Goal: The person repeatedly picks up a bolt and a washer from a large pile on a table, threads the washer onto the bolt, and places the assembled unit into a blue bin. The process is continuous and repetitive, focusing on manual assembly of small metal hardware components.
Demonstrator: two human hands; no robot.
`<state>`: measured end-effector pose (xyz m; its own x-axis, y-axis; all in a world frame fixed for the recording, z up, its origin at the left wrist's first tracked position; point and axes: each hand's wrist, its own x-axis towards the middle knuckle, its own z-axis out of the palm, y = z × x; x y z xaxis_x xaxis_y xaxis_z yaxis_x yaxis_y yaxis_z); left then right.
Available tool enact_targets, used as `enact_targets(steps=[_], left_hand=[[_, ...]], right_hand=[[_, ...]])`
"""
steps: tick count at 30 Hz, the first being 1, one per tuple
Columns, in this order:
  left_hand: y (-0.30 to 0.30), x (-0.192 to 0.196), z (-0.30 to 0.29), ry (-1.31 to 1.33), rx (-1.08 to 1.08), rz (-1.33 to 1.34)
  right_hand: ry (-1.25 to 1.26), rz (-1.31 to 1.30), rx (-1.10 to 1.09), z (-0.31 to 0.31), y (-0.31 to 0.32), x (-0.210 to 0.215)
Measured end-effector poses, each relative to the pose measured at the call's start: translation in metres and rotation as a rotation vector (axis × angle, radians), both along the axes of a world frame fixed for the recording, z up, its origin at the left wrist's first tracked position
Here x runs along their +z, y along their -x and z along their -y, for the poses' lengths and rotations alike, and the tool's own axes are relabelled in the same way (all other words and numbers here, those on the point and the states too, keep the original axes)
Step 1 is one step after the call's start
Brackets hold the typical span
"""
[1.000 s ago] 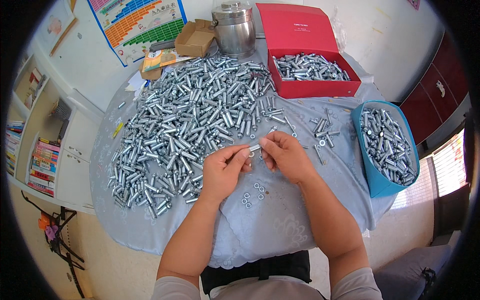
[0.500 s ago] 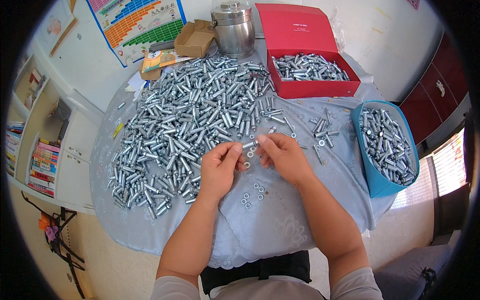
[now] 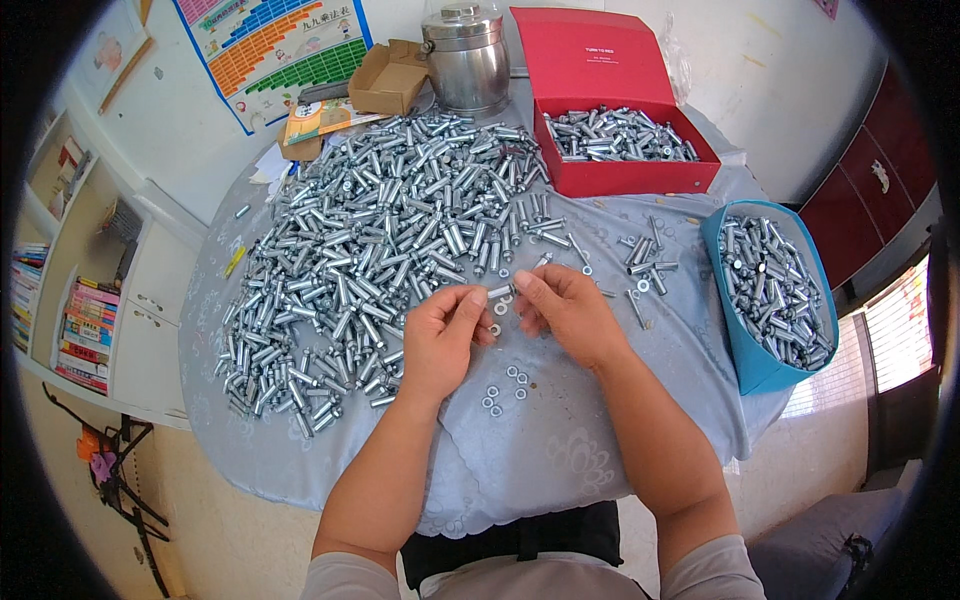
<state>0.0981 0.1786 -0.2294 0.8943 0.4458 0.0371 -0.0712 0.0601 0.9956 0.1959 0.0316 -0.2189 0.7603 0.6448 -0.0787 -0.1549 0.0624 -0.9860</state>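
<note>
Ends of the metal bolt disappear under the fingers of the left hand and right hand; its threads are too small to make out. Whether the washer by the left fingertips is gripped cannot be told. Beyond the hands, the upper edge crops the wall chart; right of them, bolts bury the blue bin's bottom.

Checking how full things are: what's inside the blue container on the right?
The blue container holds a jumbled heap of silvery bolts, reaching near its rim. Only the upper ones show; they hide the bottom and anything deeper.
</note>
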Motion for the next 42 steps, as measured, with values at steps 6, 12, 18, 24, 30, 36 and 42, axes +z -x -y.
enact_targets(steps=[6,12,18,24,30,36,42], left_hand=[[0.0,0.001,-0.002,0.007,0.008,-0.013],[0.0,0.0,-0.002,0.01,0.005,-0.024],[0.0,0.0,-0.002,-0.002,0.0,-0.024],[0.001,0.002,-0.001,-0.064,0.001,-0.039],[0.003,0.006,0.0,-0.036,0.072,-0.114],[0.004,0.009,-0.007,0.128,0.132,-0.188],[0.001,0.005,-0.001,0.032,0.023,-0.09]], right_hand=[[-0.005,0.003,-0.009,-0.001,0.0,-0.003],[-0.013,0.005,-0.027,-0.001,-0.001,-0.005],[0.019,-0.079,0.019,0.002,-0.001,0.002],[0.057,-0.119,0.075,0.003,-0.003,0.001],[-0.073,0.006,0.078,0.003,-0.002,-0.001],[-0.136,0.068,0.065,0.002,-0.004,-0.005],[-0.1,-0.347,0.009,0.001,0.0,0.007]])
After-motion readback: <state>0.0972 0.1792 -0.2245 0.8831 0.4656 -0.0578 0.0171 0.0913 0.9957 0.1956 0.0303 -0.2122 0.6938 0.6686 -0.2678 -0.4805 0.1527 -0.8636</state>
